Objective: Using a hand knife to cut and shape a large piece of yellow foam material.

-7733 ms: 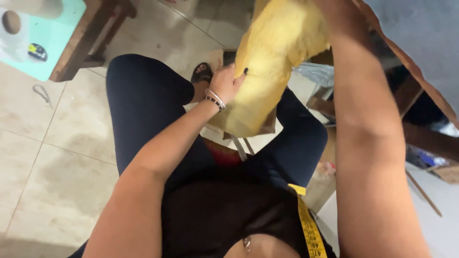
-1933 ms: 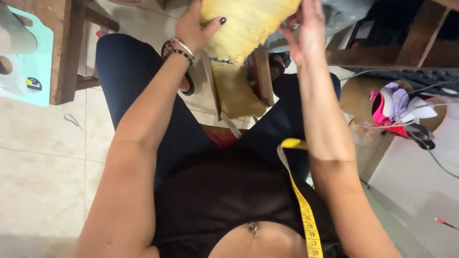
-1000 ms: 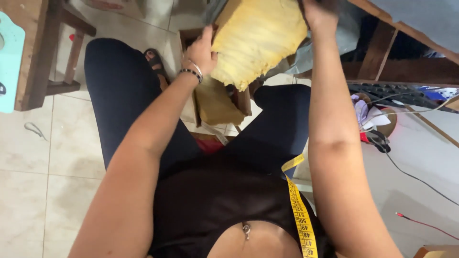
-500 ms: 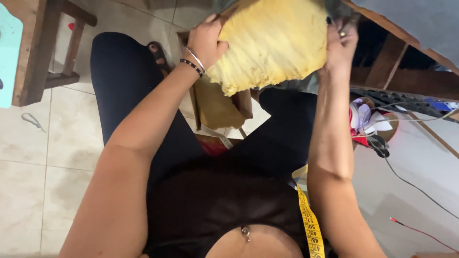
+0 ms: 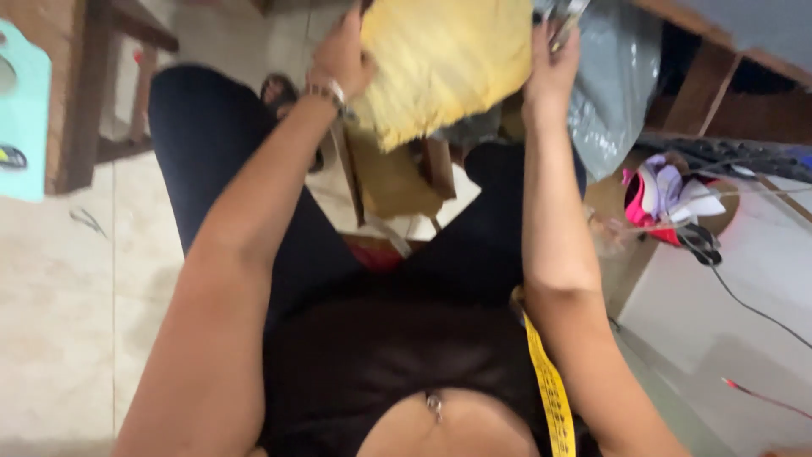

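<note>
Pointing: the crumpled mustard-yellow piece of fabric (image 5: 444, 63) is held up in front of the seated person, its long axis running roughly left to right between the two hands, the lower left corner drooping toward the knees.
Where it sits vs fingers: left hand (image 5: 342, 59) grips the left edge, right hand (image 5: 551, 72) is on the right edge, so the cloth spans the gap between them.
Left fingers: curled shut onto the edge, thumb on the near face.
Right fingers: pressed up along the cloth's edge, looks pinched closed on it, though the tips are blurry and cut off at the top.
Look: wrinkly, soft, slightly streaked yellow, top edge out of frame.
Where: above the lap in dark leggings (image 5: 228, 169), over a brown wooden stool (image 5: 397, 182).
Nearby: yellow measuring tape (image 5: 550, 398) hanging at the person's right side, grey plastic bag (image 5: 613, 93) just past the right hand.
</note>
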